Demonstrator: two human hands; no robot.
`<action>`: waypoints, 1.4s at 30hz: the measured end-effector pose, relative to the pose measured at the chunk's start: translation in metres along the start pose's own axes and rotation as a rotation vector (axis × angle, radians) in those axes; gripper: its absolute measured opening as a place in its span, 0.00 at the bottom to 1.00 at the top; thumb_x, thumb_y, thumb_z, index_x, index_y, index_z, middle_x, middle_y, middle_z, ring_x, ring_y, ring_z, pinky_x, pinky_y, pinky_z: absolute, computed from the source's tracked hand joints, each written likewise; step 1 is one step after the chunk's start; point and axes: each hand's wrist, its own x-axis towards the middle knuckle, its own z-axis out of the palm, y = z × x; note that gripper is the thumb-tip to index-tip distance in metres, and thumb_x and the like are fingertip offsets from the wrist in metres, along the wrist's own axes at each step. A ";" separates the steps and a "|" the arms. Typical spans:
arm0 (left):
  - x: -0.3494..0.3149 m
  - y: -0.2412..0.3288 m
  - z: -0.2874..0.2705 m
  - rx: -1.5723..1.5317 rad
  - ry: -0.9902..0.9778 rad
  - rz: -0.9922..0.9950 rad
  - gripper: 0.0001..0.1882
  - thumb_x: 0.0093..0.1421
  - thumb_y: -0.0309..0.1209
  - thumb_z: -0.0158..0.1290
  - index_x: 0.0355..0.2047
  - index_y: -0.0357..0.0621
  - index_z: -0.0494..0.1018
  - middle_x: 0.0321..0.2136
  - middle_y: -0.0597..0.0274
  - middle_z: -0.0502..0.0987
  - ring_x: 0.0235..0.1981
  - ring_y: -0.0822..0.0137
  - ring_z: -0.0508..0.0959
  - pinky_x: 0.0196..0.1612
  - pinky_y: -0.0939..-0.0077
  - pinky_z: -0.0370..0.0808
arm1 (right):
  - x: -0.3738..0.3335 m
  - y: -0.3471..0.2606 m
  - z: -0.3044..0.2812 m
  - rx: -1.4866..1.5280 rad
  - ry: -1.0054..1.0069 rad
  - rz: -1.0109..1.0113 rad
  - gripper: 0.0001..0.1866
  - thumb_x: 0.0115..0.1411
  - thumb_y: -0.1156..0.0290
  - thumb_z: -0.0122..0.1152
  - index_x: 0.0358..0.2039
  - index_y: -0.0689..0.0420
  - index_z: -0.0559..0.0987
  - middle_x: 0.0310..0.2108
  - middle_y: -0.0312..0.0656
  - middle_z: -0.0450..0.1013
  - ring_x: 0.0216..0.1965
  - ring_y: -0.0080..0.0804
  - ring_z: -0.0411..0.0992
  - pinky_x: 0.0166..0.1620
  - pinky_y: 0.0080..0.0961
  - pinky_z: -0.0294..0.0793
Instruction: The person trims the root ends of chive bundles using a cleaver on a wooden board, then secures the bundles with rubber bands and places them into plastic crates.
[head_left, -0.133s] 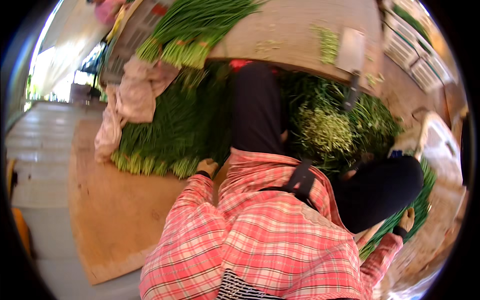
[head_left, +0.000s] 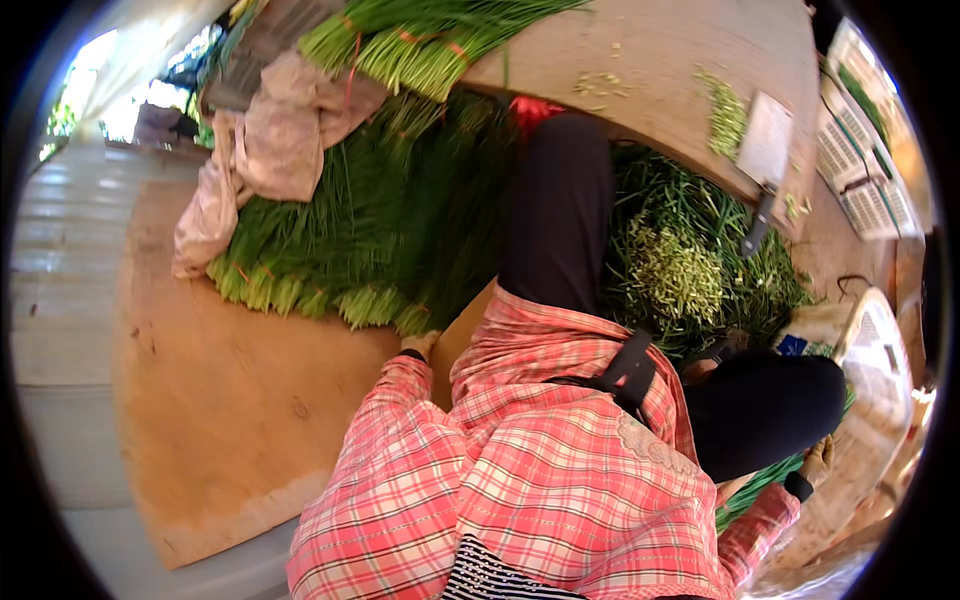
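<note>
left hand [head_left: 420, 343], grip not visible, rests on the stacked green stalks [head_left: 330, 250] by the board [head_left: 220, 420]; right hand [head_left: 820, 460] is low beside the knee, grip unclear, so best lift bundles from their cut ends

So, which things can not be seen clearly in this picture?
- Left hand, head view: only a small part shows past the plaid sleeve, at the greens; fingers hidden.
- Right hand, head view: gloved, near the rim, partly behind the black-clad knee; a grip cannot be told.
- Cleaver on the board: its handle is dark and small.
- Things at the right rim: bent and cut off by the fisheye edge.
</note>
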 end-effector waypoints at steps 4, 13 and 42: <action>0.029 -0.011 0.082 -0.462 -0.108 -0.249 0.27 0.51 0.37 0.60 0.52 0.47 0.70 0.36 0.50 0.79 0.36 0.62 0.80 0.40 0.64 0.76 | 0.019 -0.145 -0.053 0.056 0.151 -0.242 0.14 0.61 0.66 0.59 0.45 0.60 0.78 0.26 0.33 0.73 0.19 0.14 0.62 0.20 0.09 0.58; 0.050 0.039 0.090 0.089 -0.192 -0.058 0.47 0.40 0.47 0.67 0.55 0.32 0.62 0.53 0.42 0.67 0.51 0.50 0.71 0.49 0.59 0.71 | -0.032 -0.315 0.008 -0.426 0.041 -0.236 0.14 0.63 0.63 0.56 0.42 0.57 0.79 0.20 0.30 0.71 0.13 0.11 0.58 0.16 0.10 0.53; -0.068 0.117 -0.218 1.064 0.755 1.161 0.09 0.48 0.33 0.52 0.31 0.49 0.71 0.43 0.57 0.70 0.54 0.59 0.65 0.62 0.44 0.53 | -0.191 -0.460 0.360 -0.508 -0.471 -1.137 0.19 0.52 0.65 0.63 0.42 0.62 0.74 0.34 0.52 0.73 0.32 0.44 0.74 0.36 0.34 0.72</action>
